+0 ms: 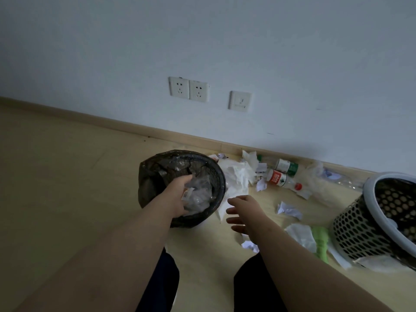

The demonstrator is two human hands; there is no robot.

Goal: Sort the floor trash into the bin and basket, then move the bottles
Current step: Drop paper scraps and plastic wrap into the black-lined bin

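Observation:
A round black bin (217, 171) lined with a dark bag stands on the wood floor. My left hand (176, 195) is inside its mouth, thumb and fingers curled round a crumpled clear plastic wrapper (199, 194). My right hand (244, 212) hovers just right of the bin with fingers spread, holding nothing. A white perforated basket (360, 224) with a dark liner stands at the right. Two plastic bottles lie by the wall: one with a red label (280, 179) and one with a green label (287, 165). White tissues (238, 174) are heaped between the bin and the bottles.
Loose trash lies between the bin and the basket: crumpled paper (289, 210), a white tissue (301, 236), a green object (322, 243) and clear plastic (324, 176) near the skirting. Wall sockets (188, 89) sit above. My knees are at the bottom edge.

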